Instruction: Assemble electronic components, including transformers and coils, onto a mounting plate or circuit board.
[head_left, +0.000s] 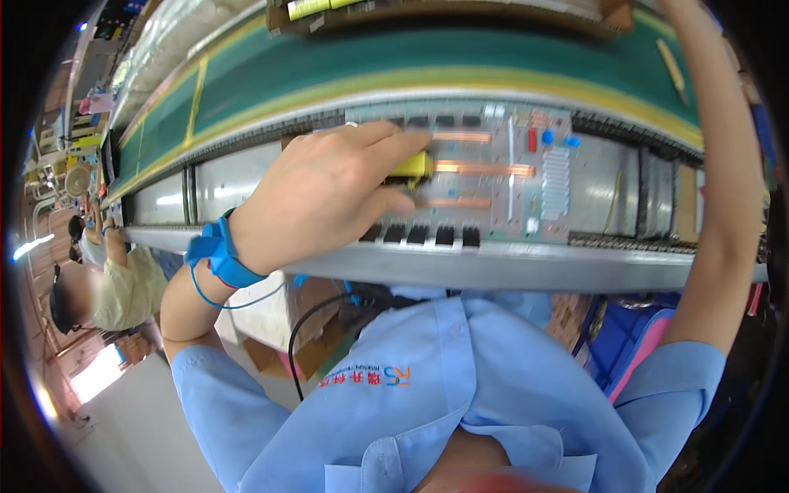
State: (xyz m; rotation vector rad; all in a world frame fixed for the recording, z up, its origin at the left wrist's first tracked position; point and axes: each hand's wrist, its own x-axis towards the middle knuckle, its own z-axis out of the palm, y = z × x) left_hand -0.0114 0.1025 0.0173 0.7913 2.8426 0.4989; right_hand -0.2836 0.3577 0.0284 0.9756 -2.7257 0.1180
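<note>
My left hand (329, 185), with a blue wrist strap (222, 251), reaches over a circuit board (501, 181). Its thumb and fingers close around a yellow block-shaped component (413, 165) at the middle of the board. Whether that component is seated or only rests there cannot be made out, since the hand covers its left part. Copper-coloured strips (485, 168) run rightward from it, and black parts line both long edges of the board. My right forearm (727, 164) stretches up along the right side; the right hand lies beyond the top edge of the picture.
The board sits on a metal rail line (493, 267). Beyond it runs a green belt (460, 57) with yellow edging, and a brown box (460, 20) with yellow parts stands at the far side. Another person (123, 287) is at the far left. A blue bin (629, 341) is low right.
</note>
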